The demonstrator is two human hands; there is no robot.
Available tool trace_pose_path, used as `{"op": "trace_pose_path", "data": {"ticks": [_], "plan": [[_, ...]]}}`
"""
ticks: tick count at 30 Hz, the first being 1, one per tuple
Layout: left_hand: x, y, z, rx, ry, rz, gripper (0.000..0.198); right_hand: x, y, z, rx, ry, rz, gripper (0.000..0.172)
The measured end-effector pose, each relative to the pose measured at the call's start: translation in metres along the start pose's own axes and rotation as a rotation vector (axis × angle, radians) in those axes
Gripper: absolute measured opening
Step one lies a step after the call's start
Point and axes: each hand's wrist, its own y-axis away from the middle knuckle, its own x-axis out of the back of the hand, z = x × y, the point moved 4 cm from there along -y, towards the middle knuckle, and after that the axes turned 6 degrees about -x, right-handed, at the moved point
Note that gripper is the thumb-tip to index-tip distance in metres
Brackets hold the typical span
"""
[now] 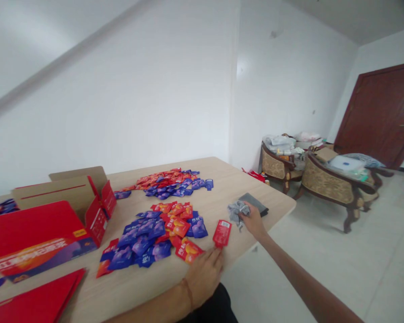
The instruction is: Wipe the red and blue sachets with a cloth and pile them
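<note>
The left hand (204, 276) lies on the table (222, 181), near the front edge. It is mostly open and flat, with the palm down. Its fingertips (217, 255) reach the bottom end of a red packet (222, 233) and seem to touch it. The hand does not hold the packet. The red packet lies flat on the table by itself, just to the right of the near pile.

The right hand (254, 220) is stretched out farther, close to the right edge of the table. Its fingers are closed around a gray cloth (236, 211). The cloth is all bunched up and rests on the table. Just behind the cloth lies a dark flat pad (259, 205).

Left of the red packet is the near pile (161, 233) of blue and red packets. A far pile (171, 179) of the same kind lies toward the wall. The packets have small marks on them, but these are too small to read.

On the left stands a big red box (37, 237) with its brown flaps open. It has yellow and orange writing on the side, too blurry to read. In front of it lie flat red sheets (37, 300).

Past the table, on the floor, stand two chairs (326, 184) full of stuff, next to a dark red door (384, 116).
</note>
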Motion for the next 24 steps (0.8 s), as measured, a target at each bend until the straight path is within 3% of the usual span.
{"op": "trace_pose_path", "data": {"ticks": [4, 8, 13, 17, 22, 24], "plan": [[-0.028, 0.014, 0.002, -0.022, -0.053, 0.024, 0.047, -0.008, 0.006, -0.007, 0.038, 0.404, -0.127, 0.035], [-0.032, 0.011, 0.002, 0.019, 0.009, 0.058, 0.048, -0.020, 0.007, -0.024, 0.078, 0.743, -0.232, 0.036], [-0.029, 0.013, 0.007, 0.023, 0.032, 0.018, 0.052, -0.042, 0.019, -0.022, -0.042, 0.731, -0.257, 0.034], [-0.030, 0.013, 0.008, 0.015, 0.039, 0.036, 0.050, -0.049, 0.041, 0.000, -0.094, 0.772, -0.355, 0.070], [-0.031, 0.013, 0.009, -0.015, 0.042, 0.044, 0.051, -0.024, 0.046, 0.008, 0.248, 0.637, -0.649, 0.117], [-0.029, 0.014, 0.008, -0.014, 0.055, 0.049, 0.052, -0.015, 0.048, 0.005, 0.348, 0.546, -0.812, 0.107]]}}
